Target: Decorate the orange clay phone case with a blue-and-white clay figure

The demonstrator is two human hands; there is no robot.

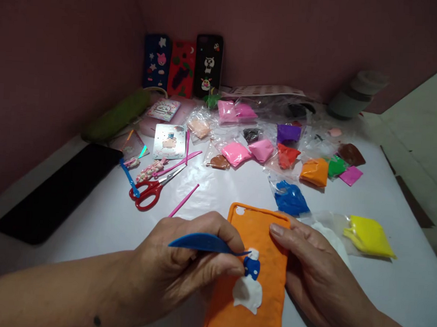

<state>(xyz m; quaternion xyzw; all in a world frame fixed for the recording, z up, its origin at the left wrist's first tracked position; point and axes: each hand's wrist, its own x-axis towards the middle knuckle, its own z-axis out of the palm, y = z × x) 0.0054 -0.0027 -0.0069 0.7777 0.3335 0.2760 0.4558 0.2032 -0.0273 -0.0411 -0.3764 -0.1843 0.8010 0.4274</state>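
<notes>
Pinched in my left hand (194, 256) is a blue clay modelling tool (202, 242), its thin tip at the white top of a small figure. My right hand (312, 258) grips the right edge of an orange clay-covered phone case (270, 285), thumb on its face. On the case lies a flat figure (248, 289) with a white cat-eared head and a blue, white-dotted body. The case's lower end runs out of the picture. Right of my right hand are a packet of yellow clay (371, 236) and a packet of blue clay (291, 197).
Red-handled scissors (152, 191), a pink tool (184, 201) and a black slab (61, 191) lie to the left. Several clay packets, such as orange (314, 172) and pink (236, 153), spread behind. Decorated phone cases (182, 67) lean on the wall; a bottle (356, 95) stands back right.
</notes>
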